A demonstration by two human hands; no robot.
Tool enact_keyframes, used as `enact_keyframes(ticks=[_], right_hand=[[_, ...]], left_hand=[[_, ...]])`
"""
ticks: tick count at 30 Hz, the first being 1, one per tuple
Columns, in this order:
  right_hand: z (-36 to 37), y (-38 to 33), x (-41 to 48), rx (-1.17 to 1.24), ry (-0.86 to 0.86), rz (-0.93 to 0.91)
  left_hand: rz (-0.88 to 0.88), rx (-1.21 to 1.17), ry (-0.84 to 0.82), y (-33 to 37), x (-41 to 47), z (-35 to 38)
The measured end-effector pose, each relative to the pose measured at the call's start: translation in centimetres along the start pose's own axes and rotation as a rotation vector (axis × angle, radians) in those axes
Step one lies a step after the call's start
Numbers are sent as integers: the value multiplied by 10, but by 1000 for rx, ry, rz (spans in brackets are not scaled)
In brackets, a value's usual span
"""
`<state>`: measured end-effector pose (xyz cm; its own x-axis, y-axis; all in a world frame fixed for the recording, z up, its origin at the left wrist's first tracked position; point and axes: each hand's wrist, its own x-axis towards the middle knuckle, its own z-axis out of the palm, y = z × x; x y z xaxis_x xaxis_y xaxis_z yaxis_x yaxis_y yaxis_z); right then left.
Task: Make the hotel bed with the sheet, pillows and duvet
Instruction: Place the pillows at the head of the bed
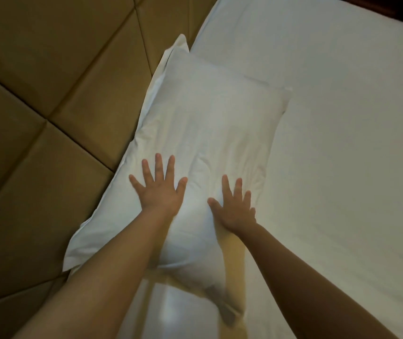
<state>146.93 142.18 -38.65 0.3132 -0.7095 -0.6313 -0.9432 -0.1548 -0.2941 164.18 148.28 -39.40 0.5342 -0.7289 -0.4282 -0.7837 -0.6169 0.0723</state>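
Sheet (pixel 342 143): on the bed, stretched smooth out to 3 o'clock, with only faint ripples.

Pillow (pixel 207 128): one is down. It lies against the padded headboard (pixel 48 94) on the 9 o'clock side and runs from 7 toward 12.

We see no second pillow and no duvet. We judge the job under halfway, with the other pillows and the duvet left to do.

Our left hand (pixel 160 192) and right hand (pixel 234 211) lie flat on the pillow's near half. The fingers (pixel 158 165) are spread and straight; they grip nothing and only press down.

Pillow look: white and plump, in a flanged case. There are soft creases between our two hands. The near end is blurred.
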Motion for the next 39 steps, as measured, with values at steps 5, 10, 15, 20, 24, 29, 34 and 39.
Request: enact_keyframes(ticks=[5, 10, 15, 20, 24, 29, 34, 39], right_hand=[[18, 26, -62, -5, -246, -54], [4, 57, -122, 102, -346, -86], [-17, 84, -195, 464, -94, -78], [-44, 136, -274, 709, 155, -67], [-64, 193, -344, 867, 348, -59], [-78, 282, -440, 988, 582, -25], [-79, 375, -534, 1058, 781, 29], [-73, 454, -618, 1107, 959, 68]], left_hand=[[-130, -44, -151, -11, -70, 13], [-296, -218, -360, 1, -125, -3], [-182, -570, -372, 51, -185, -39], [-156, -1084, -382, 121, -269, -57], [9, -1161, -349, 186, -343, -61], [238, -1168, -410, 270, -437, -57], [502, -1095, -474, 353, -534, -43], [764, -1012, -570, 424, -623, -27]])
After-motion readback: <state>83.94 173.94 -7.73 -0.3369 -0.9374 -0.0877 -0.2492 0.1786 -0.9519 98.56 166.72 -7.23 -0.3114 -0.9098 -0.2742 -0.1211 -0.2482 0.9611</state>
